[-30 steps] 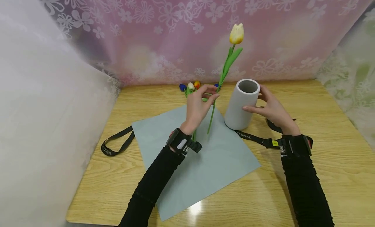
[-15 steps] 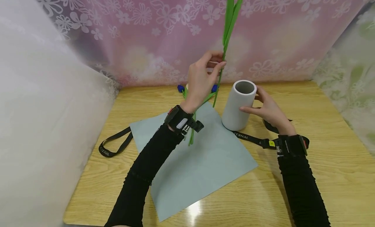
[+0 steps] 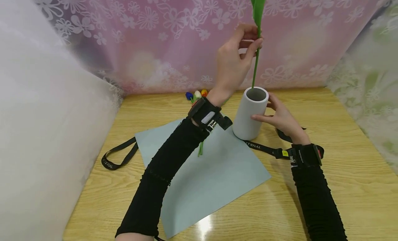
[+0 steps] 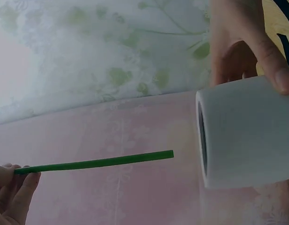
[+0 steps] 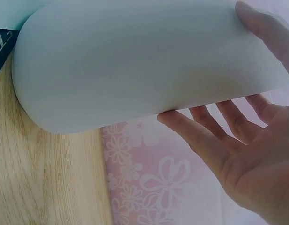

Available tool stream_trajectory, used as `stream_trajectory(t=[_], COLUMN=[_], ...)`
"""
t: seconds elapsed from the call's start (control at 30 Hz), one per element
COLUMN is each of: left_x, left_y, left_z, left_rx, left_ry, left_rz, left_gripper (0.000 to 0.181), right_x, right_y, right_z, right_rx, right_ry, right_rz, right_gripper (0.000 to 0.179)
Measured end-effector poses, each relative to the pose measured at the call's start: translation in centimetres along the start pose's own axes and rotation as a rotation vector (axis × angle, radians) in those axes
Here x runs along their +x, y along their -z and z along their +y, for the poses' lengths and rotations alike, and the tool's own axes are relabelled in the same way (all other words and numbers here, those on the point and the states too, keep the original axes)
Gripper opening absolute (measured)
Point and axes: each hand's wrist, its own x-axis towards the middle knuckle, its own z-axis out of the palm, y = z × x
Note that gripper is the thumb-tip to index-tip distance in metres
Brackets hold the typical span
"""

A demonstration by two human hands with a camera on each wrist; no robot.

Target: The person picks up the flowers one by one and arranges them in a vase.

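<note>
One flat grey-blue sheet (image 3: 214, 185) is spread nearest on the wood-grained table (image 3: 348, 185). Farther right, one smooth, rounded white vase (image 3: 247, 120) is gripped between thumb and spread fingers of the right hand (image 3: 281, 116). One leafy green stem (image 3: 256, 68) is pinched by the left hand (image 3: 233, 61), its end held just outside the vase's mouth. Three flower heads (image 3: 197, 94), blue, white, orange, are seen far left.

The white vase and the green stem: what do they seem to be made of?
White vase: probably ceramic, matte; its smooth wall shows soft shading, though plastic is possible.
Green stem: likely plastic, fairly dull; its colour is even, its end squarely cut.
</note>
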Motion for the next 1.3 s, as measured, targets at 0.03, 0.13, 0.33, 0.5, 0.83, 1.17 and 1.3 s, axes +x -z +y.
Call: stream_trajectory(t=[0.03, 0.13, 0.33, 0.5, 0.83, 1.17, 1.3], left_x=[-0.1, -0.9, -2.9, -4.1, -5.8, -6.5, -6.3], left_y=[-0.4, -1.3, -2.4, -3.2, -4.3, -4.7, -4.4], left_z=[-0.2, -0.9, -2.3, -3.2, -3.6, -3.5, -3.4], left_rx=[-0.002, -0.003, 0.050, 0.096, 0.315, 0.276, 0.339], left_ry=[0.004, 0.002, 0.103, 0.143, 0.218, 0.257, 0.262], left_rz=[-0.013, -0.038, -0.134, -0.233, -0.431, -0.392, -0.404], left_gripper=[0.022, 0.020, 0.021, 0.024, 0.027, 0.037, 0.029], right_x=[0.0, 0.1, 0.2, 0.2, 0.1, 0.2, 0.2], right_y=[0.0, -0.1, 0.1, 0.3, 0.5, 0.5, 0.4], right_z=[0.0, 0.1, 0.0, -0.1, -0.2, -0.2, -0.2], right_rx=[0.002, 0.002, 0.002, -0.004, -0.006, 0.012, 0.009], right_ry=[-0.001, -0.002, -0.003, 0.010, 0.013, 0.034, 0.029], right_rz=[-0.002, -0.007, -0.017, -0.021, -0.034, -0.050, -0.047], right_gripper=[0.086, 0.087, 0.088, 0.088, 0.092, 0.093, 0.090])
